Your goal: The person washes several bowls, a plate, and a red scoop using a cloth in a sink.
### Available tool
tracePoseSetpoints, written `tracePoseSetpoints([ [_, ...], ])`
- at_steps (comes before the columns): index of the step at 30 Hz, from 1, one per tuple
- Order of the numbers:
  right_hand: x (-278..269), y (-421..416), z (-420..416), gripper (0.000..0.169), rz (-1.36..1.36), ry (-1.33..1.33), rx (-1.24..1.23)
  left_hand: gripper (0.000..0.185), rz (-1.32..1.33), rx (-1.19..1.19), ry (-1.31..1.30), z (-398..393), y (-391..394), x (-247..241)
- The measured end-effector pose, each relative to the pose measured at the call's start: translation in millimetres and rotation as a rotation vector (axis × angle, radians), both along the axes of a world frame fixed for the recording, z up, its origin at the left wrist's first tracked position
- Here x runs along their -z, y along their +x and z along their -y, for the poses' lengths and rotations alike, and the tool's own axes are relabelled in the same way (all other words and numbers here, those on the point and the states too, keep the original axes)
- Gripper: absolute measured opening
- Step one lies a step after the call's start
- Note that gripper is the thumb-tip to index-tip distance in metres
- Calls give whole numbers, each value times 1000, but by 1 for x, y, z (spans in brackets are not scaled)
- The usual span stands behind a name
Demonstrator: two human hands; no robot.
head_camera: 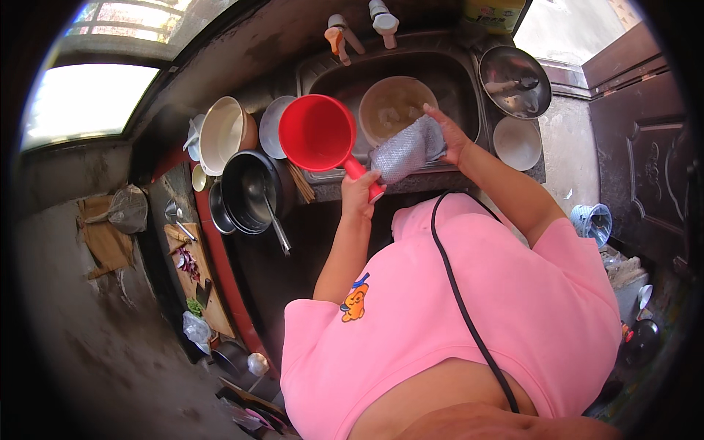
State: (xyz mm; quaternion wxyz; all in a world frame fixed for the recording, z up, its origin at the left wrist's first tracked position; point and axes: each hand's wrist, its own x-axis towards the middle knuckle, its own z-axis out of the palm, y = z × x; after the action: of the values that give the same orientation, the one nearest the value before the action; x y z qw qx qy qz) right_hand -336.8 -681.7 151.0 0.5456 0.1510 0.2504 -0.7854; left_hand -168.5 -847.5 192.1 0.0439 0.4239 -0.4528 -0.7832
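My left hand [360, 192] grips the handle of a red plastic water ladle [318, 132], whose open mouth faces up towards me. A grey mesh-textured dishcloth [407, 149] hangs from my right hand [452, 136], its lower left end reaching my left thumb. Behind the cloth, a pale basin [379, 93] with murky water and some whitish bits stands in the stainless-steel sink [462, 82]. The cloth and my right fingers cover part of that basin's near rim.
Two taps [344, 38] rise behind the sink. On the right sit a metal wok [515, 82] and a white bowl [517, 143]. To the left are a cream pot [223, 135], a dark pot [242, 190] holding a metal ladle, wooden chopsticks [301, 181] and a cutting board [212, 305].
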Motion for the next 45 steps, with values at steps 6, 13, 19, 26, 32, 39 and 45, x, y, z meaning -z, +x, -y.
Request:
tracePoseSetpoints([
  [6,-1,9,1,22,-327,304,-143,40,33,49,-54,7,7,1],
  [13,-45,3,-3,19,-716,388,-37,37,145,188,-146,13,20,7],
  [19,-68,9,24,26,-1464,325,-139,42,179,304,-441,1,23,2],
  [26,-38,56,62,34,-1978,287,-550,44,44,369,-406,-3,21,-15],
  [32,7,-25,33,36,-2682,370,-482,48,89,498,-470,15,35,-31],
  [39,-3,53,73,41,-1877,596,-615,49,29,475,-377,13,25,-37],
  [45,-14,6,58,29,-2638,429,-655,42,69,495,-370,31,30,-46],
])
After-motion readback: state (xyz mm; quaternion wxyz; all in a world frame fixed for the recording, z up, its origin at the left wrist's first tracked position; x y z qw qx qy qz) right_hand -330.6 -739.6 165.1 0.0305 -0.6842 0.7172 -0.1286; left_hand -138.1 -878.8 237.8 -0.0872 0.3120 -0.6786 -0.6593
